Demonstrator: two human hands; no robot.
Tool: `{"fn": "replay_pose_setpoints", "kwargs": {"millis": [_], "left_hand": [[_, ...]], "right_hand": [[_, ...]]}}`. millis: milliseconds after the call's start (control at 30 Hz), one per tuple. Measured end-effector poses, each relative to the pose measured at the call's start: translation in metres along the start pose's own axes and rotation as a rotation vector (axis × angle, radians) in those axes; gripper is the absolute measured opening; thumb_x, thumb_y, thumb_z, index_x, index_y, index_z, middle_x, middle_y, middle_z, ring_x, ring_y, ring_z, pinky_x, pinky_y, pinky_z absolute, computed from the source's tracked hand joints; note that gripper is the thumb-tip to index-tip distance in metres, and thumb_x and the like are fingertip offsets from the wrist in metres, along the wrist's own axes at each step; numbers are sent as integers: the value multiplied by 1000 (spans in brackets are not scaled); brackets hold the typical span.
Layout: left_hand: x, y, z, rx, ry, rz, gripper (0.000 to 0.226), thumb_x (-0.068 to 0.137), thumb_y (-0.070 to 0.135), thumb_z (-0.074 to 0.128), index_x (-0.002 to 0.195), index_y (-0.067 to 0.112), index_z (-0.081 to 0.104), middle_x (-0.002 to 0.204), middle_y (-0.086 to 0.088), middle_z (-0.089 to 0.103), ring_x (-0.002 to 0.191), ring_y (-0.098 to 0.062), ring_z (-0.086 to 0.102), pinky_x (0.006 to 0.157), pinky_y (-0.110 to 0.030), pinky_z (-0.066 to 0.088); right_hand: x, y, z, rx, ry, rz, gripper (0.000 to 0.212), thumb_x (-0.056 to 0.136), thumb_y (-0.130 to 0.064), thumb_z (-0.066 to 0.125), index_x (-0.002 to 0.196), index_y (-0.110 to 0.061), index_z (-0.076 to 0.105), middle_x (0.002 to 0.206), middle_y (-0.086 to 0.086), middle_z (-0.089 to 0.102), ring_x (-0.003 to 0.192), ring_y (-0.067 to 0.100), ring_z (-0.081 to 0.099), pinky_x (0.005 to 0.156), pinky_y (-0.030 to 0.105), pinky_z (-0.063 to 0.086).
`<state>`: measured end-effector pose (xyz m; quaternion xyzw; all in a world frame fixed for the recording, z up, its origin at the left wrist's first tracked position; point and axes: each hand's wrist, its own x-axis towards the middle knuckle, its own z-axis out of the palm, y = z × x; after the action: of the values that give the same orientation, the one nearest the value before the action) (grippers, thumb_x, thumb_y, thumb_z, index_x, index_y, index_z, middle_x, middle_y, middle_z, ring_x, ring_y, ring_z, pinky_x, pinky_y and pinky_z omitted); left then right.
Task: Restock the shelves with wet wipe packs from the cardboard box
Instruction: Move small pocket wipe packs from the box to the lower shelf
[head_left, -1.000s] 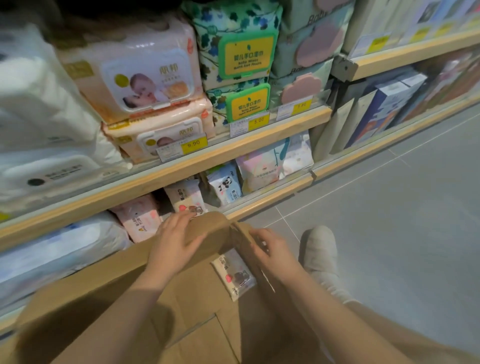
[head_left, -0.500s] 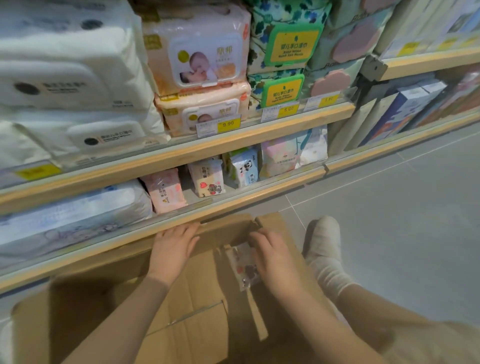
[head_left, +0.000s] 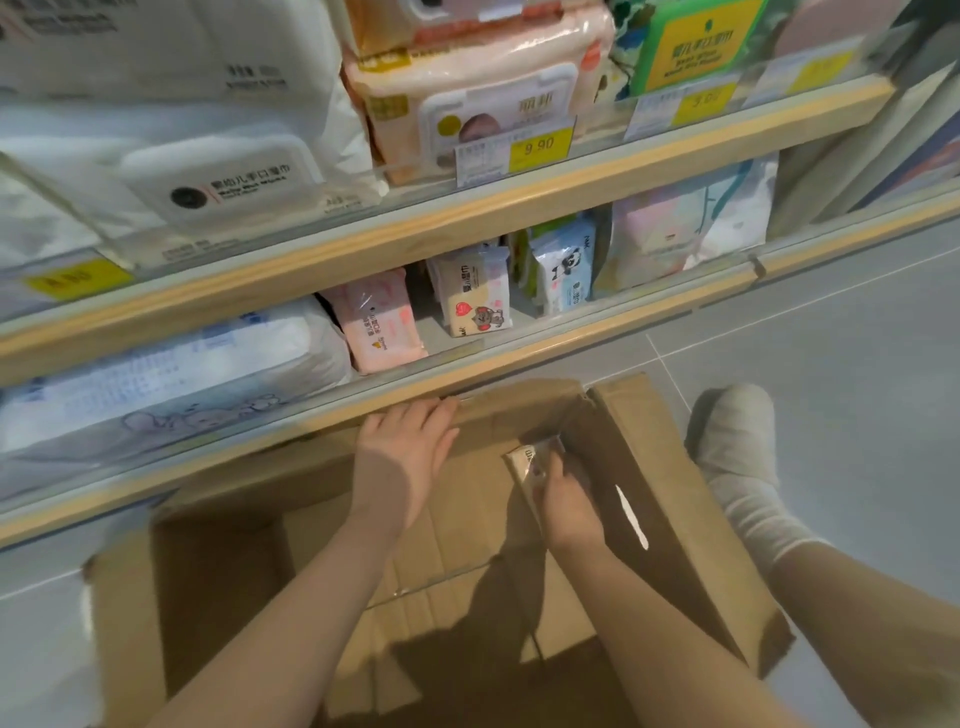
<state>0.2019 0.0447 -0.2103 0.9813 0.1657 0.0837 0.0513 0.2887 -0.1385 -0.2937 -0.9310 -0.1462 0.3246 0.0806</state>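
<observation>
An open cardboard box stands on the floor against the bottom shelf. My left hand lies flat, fingers spread, on the box's far wall. Inside the box near its far right corner, my right hand is closed around a small cream wet wipe pack, which is tilted on edge. On the bottom shelf stand a matching cream pack with a heart and bear print, a pink pack and a blue panda pack.
The upper shelf carries large white, peach and green wipe packs behind yellow price tags. A big blue-white pack fills the bottom shelf's left. My foot in a white sock rests on grey floor tiles right of the box.
The view has dropped closer to the box and shelves. My right hand has closed on the small pack and tipped it up on edge. My left hand stays on the box's far wall.
</observation>
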Motion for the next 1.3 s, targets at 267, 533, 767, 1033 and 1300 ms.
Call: {"fn": "replay_pose_setpoints", "kwargs": {"millis": [267,533,767,1033,1300], "left_hand": [[1,-2,1,17,-60,-19,36,93,35,47,126,22,56,110,1,67,96,-20,64,77,-35,48],[1,13,-15,-47,-54,-38,41,89,25,59,128,17,53,116,-7,62,104,-28,57,84,-42,45],[-37,87,-12,-391,-189,151,44,87,19,62,130,16,54,133,-3,51,125,-19,46,103,-40,40],[-43,108,62,-409,-490,-92,55,86,28,64,136,13,45,135,-5,47,126,-22,43,104,-33,36],[-24,103,105,-335,-510,-181,61,87,40,60,138,12,40,140,-9,44,127,-26,41,99,-39,41]], "right_hand": [[-24,-14,-38,62,91,-123,47,91,-15,54,137,-12,41,129,7,51,105,25,59,81,31,47],[-81,5,-134,163,269,-232,25,88,-42,62,83,-19,55,97,-10,46,70,11,51,50,17,32],[-91,57,-149,424,257,-85,36,86,-39,64,113,-15,57,103,0,67,81,11,65,67,30,57],[-86,72,-129,551,324,-238,27,90,-33,59,111,-18,56,104,-3,66,85,7,63,66,24,54],[-89,69,-118,482,428,-296,35,90,-25,63,74,-40,35,72,-20,39,72,-13,42,60,8,32]]}}
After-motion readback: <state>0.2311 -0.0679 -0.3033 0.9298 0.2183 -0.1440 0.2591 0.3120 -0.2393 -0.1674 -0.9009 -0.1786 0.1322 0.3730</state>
